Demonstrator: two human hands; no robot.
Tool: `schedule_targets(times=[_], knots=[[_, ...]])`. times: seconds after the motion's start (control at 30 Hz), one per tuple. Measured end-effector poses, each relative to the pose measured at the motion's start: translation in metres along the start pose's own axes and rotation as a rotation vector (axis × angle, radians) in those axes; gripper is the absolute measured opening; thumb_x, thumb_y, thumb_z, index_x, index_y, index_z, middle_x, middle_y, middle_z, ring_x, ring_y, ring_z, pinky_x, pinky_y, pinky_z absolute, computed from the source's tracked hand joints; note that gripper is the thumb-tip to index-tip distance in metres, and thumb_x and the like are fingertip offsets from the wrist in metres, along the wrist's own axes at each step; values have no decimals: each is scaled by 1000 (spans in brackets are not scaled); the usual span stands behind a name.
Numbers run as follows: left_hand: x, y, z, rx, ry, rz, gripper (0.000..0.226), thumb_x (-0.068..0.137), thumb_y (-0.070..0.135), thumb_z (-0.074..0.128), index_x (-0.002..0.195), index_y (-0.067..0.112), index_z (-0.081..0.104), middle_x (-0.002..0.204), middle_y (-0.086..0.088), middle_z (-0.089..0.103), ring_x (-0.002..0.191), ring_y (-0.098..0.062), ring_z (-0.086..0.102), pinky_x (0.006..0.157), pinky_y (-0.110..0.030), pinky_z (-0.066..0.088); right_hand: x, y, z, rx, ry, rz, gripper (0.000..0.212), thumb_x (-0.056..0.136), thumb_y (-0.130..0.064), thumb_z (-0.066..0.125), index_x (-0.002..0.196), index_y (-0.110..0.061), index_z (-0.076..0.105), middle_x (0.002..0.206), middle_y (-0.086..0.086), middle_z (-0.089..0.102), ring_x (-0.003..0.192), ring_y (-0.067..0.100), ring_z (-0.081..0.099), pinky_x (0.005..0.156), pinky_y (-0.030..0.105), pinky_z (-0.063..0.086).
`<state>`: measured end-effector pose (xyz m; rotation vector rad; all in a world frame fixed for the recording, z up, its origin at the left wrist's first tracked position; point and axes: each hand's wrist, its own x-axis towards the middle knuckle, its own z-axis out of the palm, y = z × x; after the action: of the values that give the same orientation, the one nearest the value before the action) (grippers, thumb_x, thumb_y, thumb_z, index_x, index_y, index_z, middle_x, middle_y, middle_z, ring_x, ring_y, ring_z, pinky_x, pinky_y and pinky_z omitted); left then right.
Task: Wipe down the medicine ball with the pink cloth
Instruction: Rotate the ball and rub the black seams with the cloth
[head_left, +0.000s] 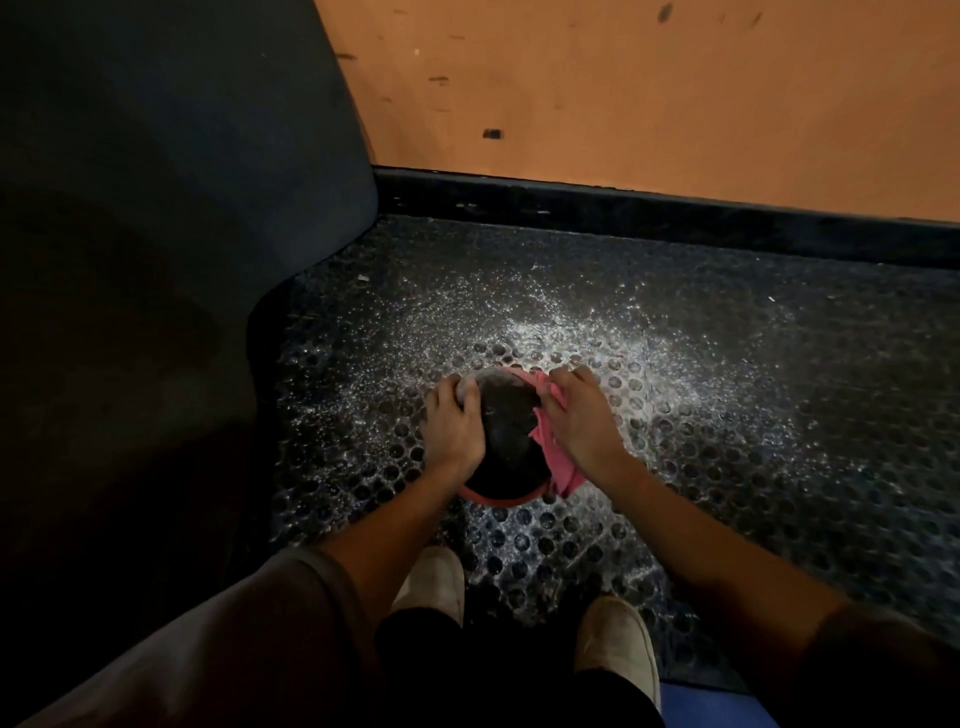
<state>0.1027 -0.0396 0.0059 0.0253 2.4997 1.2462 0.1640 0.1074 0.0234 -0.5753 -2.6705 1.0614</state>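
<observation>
Medicine ball, dark and round with a red rim, sits on the floor between both hands.
Left hand fingers curl over its upper left side; right hand fingers bunch a pink cloth against its right side. Around them lies a studded black rubber floor with glinting specks, then black skirting and an orange wall.

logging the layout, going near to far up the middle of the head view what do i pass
pale slip-on shoes → dark round medicine ball with red band → glittering speckled patch of studded black floor → black skirting strip → scuffed orange wall; left hand, right hand and pink cloth overlap the ball, left out
</observation>
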Motion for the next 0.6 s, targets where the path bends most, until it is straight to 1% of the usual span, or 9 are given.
schedule_targets(times=[0.07,0.13,0.17,0.27,0.33,0.43,0.5,0.57,0.6], knots=[[-1,8,2,53,1,4,46,103,44,26,134,13,42,140,-15,40,125,-36,43,106,-51,33,-6,-10,1,-62,-19,-157,17,93,-21,59,106,-10,65,99,-2,45,89,14,45,76,29,44],[1,11,2,97,-17,18,45,104,41,26,134,11,42,140,-15,40,124,-35,43,106,-50,33,-13,-9,1,-123,-143,-300,24,85,-22,69,108,-16,65,107,0,49,98,19,47,80,31,45],[3,11,2,103,-26,28,44,104,40,27,134,11,42,140,-16,40,124,-35,43,106,-50,33,-12,-5,-2,-124,-165,-309,26,84,-20,70,109,-14,65,109,2,51,99,21,48,82,34,47],[7,12,4,108,-41,20,46,103,41,28,135,11,41,141,-18,38,125,-38,42,107,-52,31,-1,0,-9,-41,-17,-180,16,92,-16,60,103,-7,66,97,5,51,90,25,52,80,43,50],[11,16,4,90,-39,-37,48,103,43,28,136,10,40,141,-20,38,125,-41,42,107,-53,32,0,-11,-7,-109,-36,-239,18,88,-12,62,104,-6,66,98,6,54,90,26,51,78,40,49],[15,15,-1,27,-34,-78,48,102,43,29,134,9,42,138,-21,40,123,-41,45,106,-53,34,-4,-17,-2,-163,-212,-372,30,82,-19,70,111,-14,66,113,1,53,98,16,42,79,31,43],[16,15,-2,21,-43,-83,48,102,43,29,135,9,41,139,-21,39,123,-41,44,106,-53,34,4,-10,-4,-137,-162,-311,23,87,-19,66,109,-13,67,106,1,52,96,19,45,79,29,41],[16,20,1,51,-52,-110,49,102,44,27,136,10,39,141,-21,36,125,-42,42,106,-54,32,12,-10,-6,-104,-64,-213,13,92,-15,60,101,-10,67,94,-1,48,90,24,50,79,35,43],[16,23,2,63,-51,-125,50,102,44,27,136,9,39,141,-21,36,125,-43,41,107,-54,32,13,-12,-4,-118,-59,-218,11,91,-13,60,99,-10,67,93,-2,47,89,25,50,80,37,43]])
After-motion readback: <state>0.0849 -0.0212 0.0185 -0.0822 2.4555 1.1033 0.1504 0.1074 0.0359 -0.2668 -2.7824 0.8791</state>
